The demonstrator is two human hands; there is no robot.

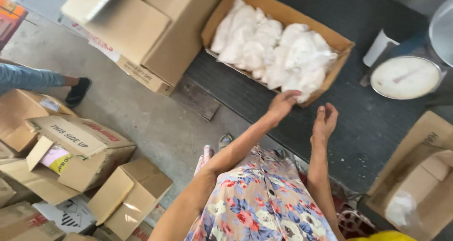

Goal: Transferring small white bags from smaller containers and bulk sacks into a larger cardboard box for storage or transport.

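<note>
An open cardboard box [276, 7] lies on a dark table [363, 142], filled with several white bagged bundles [278, 52]. My left hand [282, 103] reaches to the near corner of the box, fingers bent, touching the lowest white bundle. Whether it grips the bundle I cannot tell. My right hand [324, 121] hovers just to the right, over the dark table, fingers loosely apart and holding nothing.
A dial weighing scale [406, 77] stands at the right with a white roll [379, 47] behind it. Another open carton [420, 179] sits at the lower right. Cardboard boxes [137, 28] are stacked at the table's far left, more cartons [80, 151] on the concrete floor. Another person's leg and shoe [78, 91] at left.
</note>
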